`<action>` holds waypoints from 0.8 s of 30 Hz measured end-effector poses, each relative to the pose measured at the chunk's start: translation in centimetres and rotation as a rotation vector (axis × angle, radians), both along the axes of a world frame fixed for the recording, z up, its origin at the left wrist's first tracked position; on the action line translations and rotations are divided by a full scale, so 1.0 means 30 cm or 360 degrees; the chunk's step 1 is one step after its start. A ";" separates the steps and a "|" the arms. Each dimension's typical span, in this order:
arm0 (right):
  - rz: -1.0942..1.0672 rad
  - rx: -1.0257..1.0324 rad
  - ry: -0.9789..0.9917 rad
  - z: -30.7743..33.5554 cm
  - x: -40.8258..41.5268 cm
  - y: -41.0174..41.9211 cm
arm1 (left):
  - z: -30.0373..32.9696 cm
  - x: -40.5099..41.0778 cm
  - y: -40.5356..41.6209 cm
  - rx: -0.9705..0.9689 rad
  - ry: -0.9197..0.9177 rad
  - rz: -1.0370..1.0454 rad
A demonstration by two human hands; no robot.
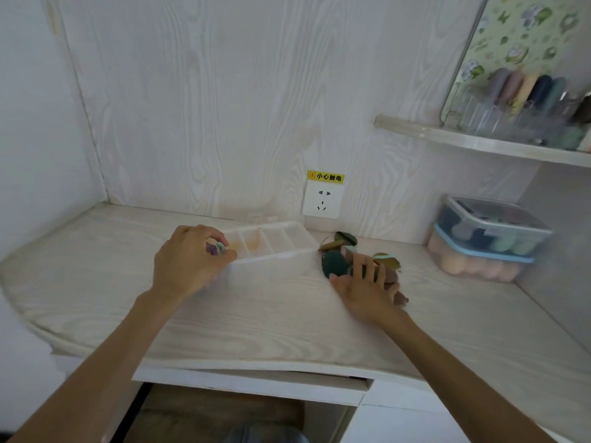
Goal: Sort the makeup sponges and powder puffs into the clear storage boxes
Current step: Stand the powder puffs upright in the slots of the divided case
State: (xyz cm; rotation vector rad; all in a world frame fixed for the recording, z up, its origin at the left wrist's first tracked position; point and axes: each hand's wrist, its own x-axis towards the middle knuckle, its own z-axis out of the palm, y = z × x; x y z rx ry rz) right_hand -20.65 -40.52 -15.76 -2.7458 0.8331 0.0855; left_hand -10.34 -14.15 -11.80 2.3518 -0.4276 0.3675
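A clear divided storage box [271, 243] lies on the white wood-grain desk near the back wall, its compartments showing no contents. My left hand [188, 260] sits at the box's left end, fingers curled round small purple and mint puffs [216, 248]. To the right of the box lies a pile of puffs and sponges [343, 251] in dark green, olive, brown and mint. My right hand [367, 282] rests on this pile with fingers spread, touching a dark green puff [334, 265] and brown pieces.
Two stacked clear lidded boxes [486, 238] with sponges inside stand at the right by the side wall. A shelf [479, 142] above holds a clear organizer with coloured sponges [527, 87]. A wall socket [323, 199] sits behind the pile. The desk's front edge [256, 369] curves toward me.
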 end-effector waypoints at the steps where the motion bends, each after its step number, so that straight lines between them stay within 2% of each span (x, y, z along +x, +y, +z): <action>1: -0.0012 -0.0006 -0.0003 -0.001 0.018 -0.012 | 0.000 0.003 0.001 -0.0004 0.0009 0.0016; 5: 0.0099 -0.0046 -0.0046 0.009 0.086 -0.063 | -0.004 0.012 -0.002 0.0032 -0.0005 0.0011; 8: 0.0172 0.0101 0.0088 0.043 0.121 -0.122 | -0.007 0.018 -0.002 0.0073 -0.0072 -0.0006; 10: 0.0196 0.0330 0.0151 0.079 0.131 -0.170 | -0.009 0.020 -0.001 0.0095 -0.0074 -0.0006; 13: 0.0045 0.0815 0.0045 0.169 0.125 -0.195 | -0.014 0.029 0.002 0.0086 -0.0033 -0.0025; 14: 0.0005 0.0820 0.0021 0.189 0.130 -0.205 | -0.017 0.030 0.000 0.0087 -0.0033 -0.0029; 18: -0.0209 0.0038 -0.0045 0.201 0.200 -0.232 | -0.019 0.039 0.005 0.0119 -0.0078 -0.0047; 24: -0.0154 -0.0011 -0.0089 0.183 0.248 -0.186 | -0.037 0.066 0.020 0.0153 0.0019 -0.0156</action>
